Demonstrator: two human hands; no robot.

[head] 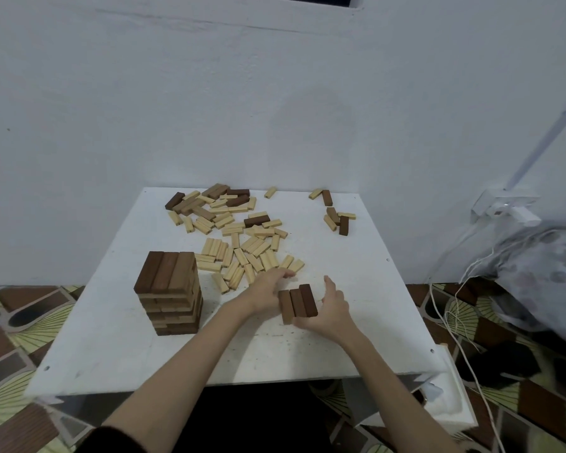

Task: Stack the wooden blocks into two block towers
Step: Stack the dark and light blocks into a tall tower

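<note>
Centrally on the white tabletop [356,289]: three dark wooden blocks [297,303] laid side by side, touching, as one flat row, well right of the finished tower. Left hand [265,291] at the row's left edge, fingers [283,274] extended and loosely together, reaching past the blocks' far end toward the pale pieces; contact with the leftmost block likely, though not certain. Right hand [332,308] cupped against the right and near edges of the row, thumb raised, fingers relaxed and slightly spread, nothing pinched. Completed tower [169,292] upright near the left front of the tabletop, many layers high, three brown blocks across its top. Behind the hands, a scattered heap of loose blocks [239,237], mostly pale wood with several dark ones mixed in toward the back. Smaller cluster of blocks [335,214] at the far right, well apart from the heap. White wall [275,93] behind the tabletop. Wall socket [504,209] at right with white cables [451,308] hanging down. Patterned floor [13,322] on both sides.
</note>
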